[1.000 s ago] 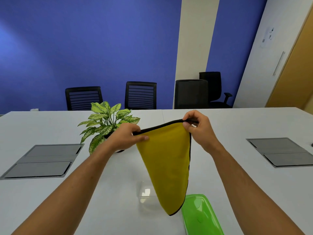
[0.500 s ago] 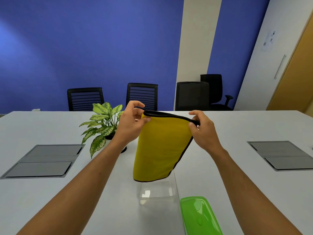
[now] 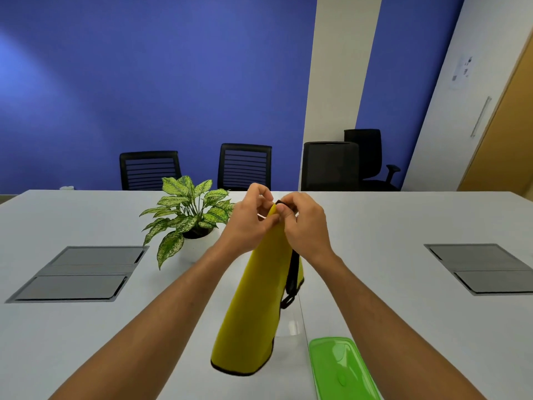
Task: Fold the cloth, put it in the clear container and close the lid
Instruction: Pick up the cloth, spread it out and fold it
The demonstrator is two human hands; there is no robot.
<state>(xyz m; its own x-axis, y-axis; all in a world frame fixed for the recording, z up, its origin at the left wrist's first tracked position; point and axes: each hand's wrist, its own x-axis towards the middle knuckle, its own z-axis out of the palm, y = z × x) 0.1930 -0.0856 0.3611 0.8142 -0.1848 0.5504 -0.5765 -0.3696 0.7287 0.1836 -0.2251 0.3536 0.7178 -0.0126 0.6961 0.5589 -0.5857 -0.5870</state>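
Above the table, both hands (image 3: 277, 223) pinch the cloth (image 3: 256, 307) hanging lengthwise downward.

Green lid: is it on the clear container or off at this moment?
Off. The green lid lies flat on the table, right of the clear container, which the hanging yellow cloth partly hides.

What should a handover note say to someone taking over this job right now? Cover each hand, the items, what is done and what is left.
Left hand and right hand: together, both pinching the cloth's top corners.
Cloth: hangs folded in the air above the table.
Container: on the table, mostly hidden behind the cloth.
Lid: off, flat beside it.
Done: folding under way.
Left: finish folding, put the cloth in, close the lid.
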